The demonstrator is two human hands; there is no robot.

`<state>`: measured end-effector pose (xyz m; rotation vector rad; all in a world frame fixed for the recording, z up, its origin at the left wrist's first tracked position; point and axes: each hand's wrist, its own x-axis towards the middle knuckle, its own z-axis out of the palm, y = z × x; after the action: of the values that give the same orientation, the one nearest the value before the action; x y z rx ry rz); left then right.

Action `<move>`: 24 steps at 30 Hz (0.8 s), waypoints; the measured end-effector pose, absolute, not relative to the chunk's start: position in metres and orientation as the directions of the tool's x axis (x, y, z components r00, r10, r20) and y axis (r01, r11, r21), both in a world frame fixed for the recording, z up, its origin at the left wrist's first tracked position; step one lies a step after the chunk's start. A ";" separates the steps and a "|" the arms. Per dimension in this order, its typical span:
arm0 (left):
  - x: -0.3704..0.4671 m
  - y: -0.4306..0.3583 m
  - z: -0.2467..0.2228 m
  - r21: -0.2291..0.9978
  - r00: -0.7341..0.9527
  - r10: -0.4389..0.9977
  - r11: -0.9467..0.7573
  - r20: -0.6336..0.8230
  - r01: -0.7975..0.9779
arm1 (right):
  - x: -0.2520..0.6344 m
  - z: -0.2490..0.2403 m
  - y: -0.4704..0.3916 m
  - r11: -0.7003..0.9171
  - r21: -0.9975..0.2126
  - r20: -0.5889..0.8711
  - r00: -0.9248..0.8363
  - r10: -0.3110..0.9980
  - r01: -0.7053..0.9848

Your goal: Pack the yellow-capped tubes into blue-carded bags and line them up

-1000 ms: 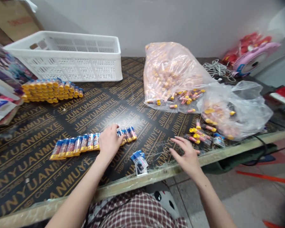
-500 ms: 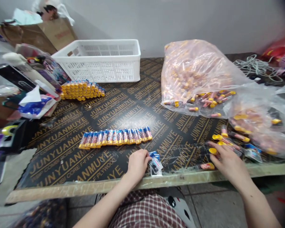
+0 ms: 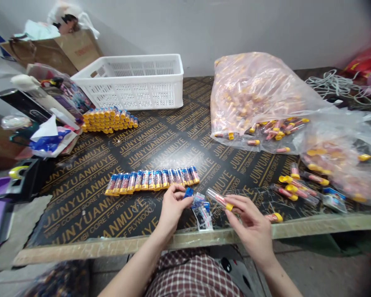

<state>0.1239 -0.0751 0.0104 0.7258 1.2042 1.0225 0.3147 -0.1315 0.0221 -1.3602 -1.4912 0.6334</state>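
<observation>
My left hand (image 3: 174,205) pinches a small blue packet (image 3: 189,192) between thumb and fingers. Just right of it lie several small clear-and-blue packets (image 3: 204,216). Near them my right hand (image 3: 250,220) grips a clear plastic tube with a yellow cap (image 3: 216,197). The tube is tilted, its clear end pointing left toward the packets. Behind my left hand runs a row of filled tubes (image 3: 151,180) with blue tops and yellow caps. One more tube (image 3: 274,217) lies behind my right hand, partly hidden by it.
Loose yellow-capped tubes (image 3: 297,189) lie at the right, before large plastic bags (image 3: 253,90) of more tubes. A white basket (image 3: 142,88) and a stack of finished-looking tubes (image 3: 108,120) are at the back left. The table's taped front edge (image 3: 111,245) is close to me.
My right hand has come left from the loose tubes, bringing a yellow-capped tube. My left hand has lifted slightly from the packets with a blue one between its fingers.
</observation>
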 end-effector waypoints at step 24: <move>0.120 -0.066 0.018 0.814 -0.135 0.877 0.358 -0.462 -0.457 | 0.294 0.019 -0.138 0.418 -0.752 0.483 -0.006 0.876 0.509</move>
<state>0.1197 -0.0664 0.0177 0.4502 1.2236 1.2180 0.2944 -0.1379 0.0191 -1.2288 -1.6610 0.4526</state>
